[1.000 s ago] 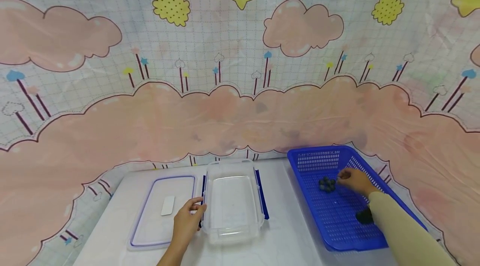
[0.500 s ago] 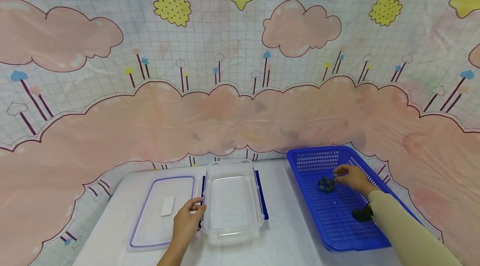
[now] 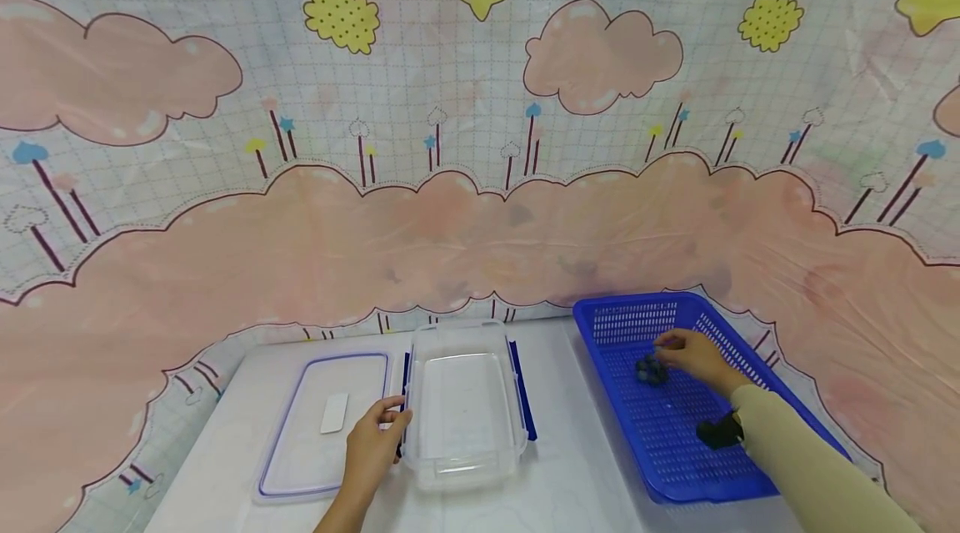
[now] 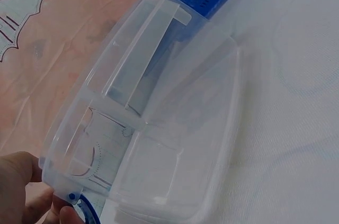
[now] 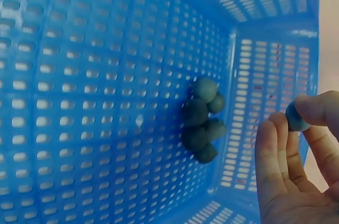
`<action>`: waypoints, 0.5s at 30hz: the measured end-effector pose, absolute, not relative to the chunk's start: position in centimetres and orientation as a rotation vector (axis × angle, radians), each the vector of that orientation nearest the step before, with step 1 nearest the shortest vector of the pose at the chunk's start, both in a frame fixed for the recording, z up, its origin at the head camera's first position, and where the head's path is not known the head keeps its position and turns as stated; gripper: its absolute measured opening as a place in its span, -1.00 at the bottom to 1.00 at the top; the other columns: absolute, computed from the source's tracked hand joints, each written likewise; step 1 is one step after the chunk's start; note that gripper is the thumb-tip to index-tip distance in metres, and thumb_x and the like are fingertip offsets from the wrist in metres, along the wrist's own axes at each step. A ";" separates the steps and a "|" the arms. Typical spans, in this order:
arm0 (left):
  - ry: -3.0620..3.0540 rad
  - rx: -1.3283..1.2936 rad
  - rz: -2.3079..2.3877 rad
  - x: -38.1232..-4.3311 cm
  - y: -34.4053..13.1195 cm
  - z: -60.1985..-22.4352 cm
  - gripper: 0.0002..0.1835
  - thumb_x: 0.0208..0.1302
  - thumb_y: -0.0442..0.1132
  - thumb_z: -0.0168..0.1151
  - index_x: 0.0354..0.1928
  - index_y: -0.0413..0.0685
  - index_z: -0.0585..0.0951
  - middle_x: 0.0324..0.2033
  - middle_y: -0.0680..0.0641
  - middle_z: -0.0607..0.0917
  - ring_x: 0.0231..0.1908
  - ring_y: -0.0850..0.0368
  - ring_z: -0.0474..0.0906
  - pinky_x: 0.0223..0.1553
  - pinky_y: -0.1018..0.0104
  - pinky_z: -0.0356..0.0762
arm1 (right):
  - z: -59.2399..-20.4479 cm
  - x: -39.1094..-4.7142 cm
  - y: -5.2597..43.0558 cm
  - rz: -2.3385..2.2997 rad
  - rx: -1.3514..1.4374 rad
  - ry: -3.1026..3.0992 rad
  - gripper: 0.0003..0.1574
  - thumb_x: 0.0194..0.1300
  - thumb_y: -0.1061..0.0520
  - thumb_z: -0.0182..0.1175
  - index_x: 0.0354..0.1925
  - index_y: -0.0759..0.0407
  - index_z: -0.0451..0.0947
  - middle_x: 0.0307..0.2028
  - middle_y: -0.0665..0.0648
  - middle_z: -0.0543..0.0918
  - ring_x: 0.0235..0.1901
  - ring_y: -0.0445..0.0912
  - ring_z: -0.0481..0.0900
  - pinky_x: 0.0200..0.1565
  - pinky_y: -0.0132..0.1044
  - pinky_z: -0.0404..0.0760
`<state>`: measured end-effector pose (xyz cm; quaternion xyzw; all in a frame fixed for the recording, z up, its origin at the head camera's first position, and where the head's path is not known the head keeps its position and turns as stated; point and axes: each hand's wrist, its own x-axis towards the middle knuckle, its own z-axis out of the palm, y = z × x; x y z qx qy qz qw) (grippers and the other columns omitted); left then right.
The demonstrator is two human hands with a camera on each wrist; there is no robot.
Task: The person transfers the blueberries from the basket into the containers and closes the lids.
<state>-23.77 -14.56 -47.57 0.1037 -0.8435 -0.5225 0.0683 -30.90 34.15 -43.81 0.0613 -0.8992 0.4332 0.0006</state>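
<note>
My right hand [image 3: 696,358] is over the blue plastic basket [image 3: 705,479]. Between thumb and fingertips it pinches a small round blueberry [image 5: 296,117], above the basket's floor. A cluster of several dark blueberries [image 5: 194,112] lies on that floor, just left of the hand in the head view. My left hand [image 3: 377,433] grips the left edge of a clear plastic container [image 3: 465,408]. The left wrist view shows its thumb [image 4: 26,166] at the rim and its fingers by a blue latch [image 4: 87,211]. No contents show in the container.
Left of the container lies a clear lid [image 3: 300,454] with a blue-purple seal, bearing a small white rectangle [image 3: 334,414]. A blue latch flap [image 3: 525,391] sticks out on the container's right side. A patterned cloth [image 3: 480,249] hangs behind the white table [image 3: 577,466].
My right hand has shifted a little to the left above the basket, now with a blueberry pinched at its fingertips. The left hand and the container have stayed in place.
</note>
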 end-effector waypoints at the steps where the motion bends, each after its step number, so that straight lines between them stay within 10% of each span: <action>1: -2.542 0.313 -1.573 -23.7 -14.6 -47.6 -0.63 0.28 -0.19 0.24 0.09 -0.17 0.62 -0.26 -0.10 0.64 -0.61 0.24 0.44 -0.69 0.43 0.47 | -43.7 -30.8 33.9 1.372 0.197 -2.821 -0.62 0.35 0.30 0.16 0.02 0.59 0.46 -0.10 0.48 0.61 -0.14 0.22 0.66 -0.11 -0.04 0.71; 15: -2.559 0.323 -1.562 -23.7 -14.5 -47.7 -0.57 0.25 -0.16 0.24 0.14 -0.15 0.60 -0.23 -0.10 0.65 -0.69 0.24 0.40 -0.70 0.43 0.42 | -42.4 -30.3 31.1 1.296 0.308 -2.839 -0.62 0.32 0.18 0.23 0.03 0.40 0.55 -0.06 0.34 0.63 -0.05 0.17 0.59 -0.12 -0.11 0.68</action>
